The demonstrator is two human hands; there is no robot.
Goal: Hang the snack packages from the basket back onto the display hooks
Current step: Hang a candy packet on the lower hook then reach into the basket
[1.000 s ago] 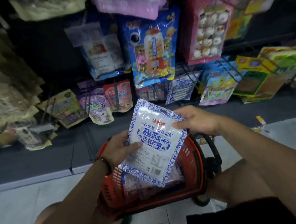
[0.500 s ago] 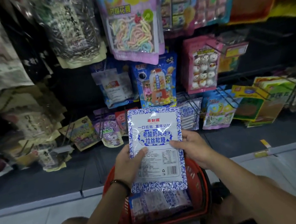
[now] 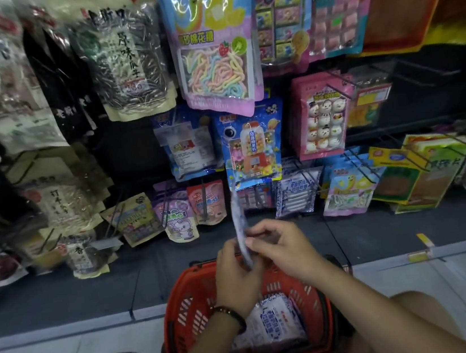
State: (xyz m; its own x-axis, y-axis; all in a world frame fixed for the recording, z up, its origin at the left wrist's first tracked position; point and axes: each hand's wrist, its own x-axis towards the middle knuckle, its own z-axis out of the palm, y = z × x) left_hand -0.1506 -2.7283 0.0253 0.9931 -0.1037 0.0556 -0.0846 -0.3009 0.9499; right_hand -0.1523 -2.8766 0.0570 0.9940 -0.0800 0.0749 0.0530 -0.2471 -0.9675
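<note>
Well, you have one packet [image 3: 239, 220] in the middle of the frame, just above the basket [image 3: 183, 301] at the bottom middle. It is turned side-on to you, so it looks like a thin strip. Your left hand [image 3: 236, 276] pinches its lower part from the left. Your right hand [image 3: 282, 248] pinches it from the right. Both hands are gripping it.

I think the packet is light and floppy, because it seems to bend a little along its length. The plastic looks shiny, so it may slip. Use a firm pinch, not a hard squeeze.

To hang it, I would hold it near the top. Then the top stays flat when it goes on one of the hooks [image 3: 341, 85]. I cannot see its top edge well from here.

Look low and a bit right of the middle: the hung packets [image 3: 298, 194] there look the same. The basket holds more packets [image 3: 271, 322].
</note>
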